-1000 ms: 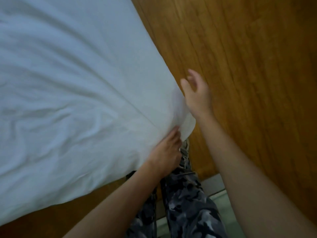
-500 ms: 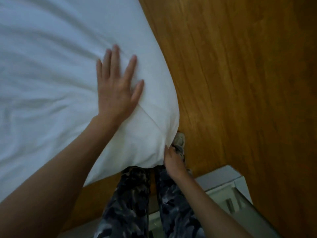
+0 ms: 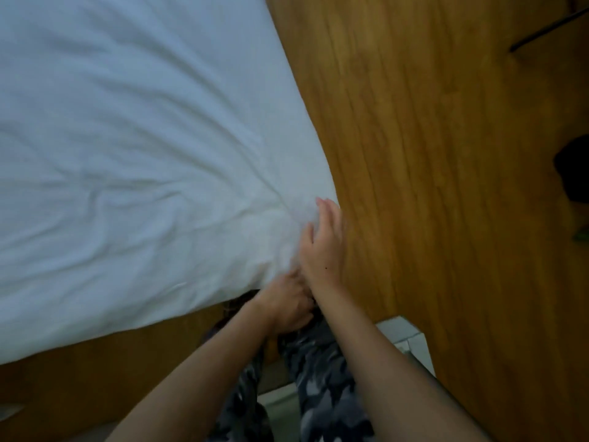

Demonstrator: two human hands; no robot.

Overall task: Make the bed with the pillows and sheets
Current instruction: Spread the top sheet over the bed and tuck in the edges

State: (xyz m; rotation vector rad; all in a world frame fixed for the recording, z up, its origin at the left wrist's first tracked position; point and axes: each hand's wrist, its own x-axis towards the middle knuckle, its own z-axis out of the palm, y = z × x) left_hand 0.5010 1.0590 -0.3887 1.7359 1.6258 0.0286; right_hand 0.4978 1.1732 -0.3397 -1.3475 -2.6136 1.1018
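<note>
A white sheet (image 3: pixel 127 154) covers the mattress and fills the left and top of the head view, with creases running toward its near corner (image 3: pixel 287 237). My left hand (image 3: pixel 287 303) is curled under that corner, fingers closed on the sheet's edge. My right hand (image 3: pixel 325 247) lies flat against the corner's right side, fingers stretched out and pressing the cloth. No pillow is in view.
Brown wood (image 3: pixel 446 186) runs along the right of the mattress and below its near edge. My camouflage trousers (image 3: pixel 322 378) stand at the corner. A grey-white ledge (image 3: pixel 406 333) sits bottom right. A dark object (image 3: pixel 573 173) and a black cable (image 3: pixel 548 27) are at the right edge.
My left hand left the top of the sheet and dropped to the corner's underside. My right hand rose from below the corner to its right side.
</note>
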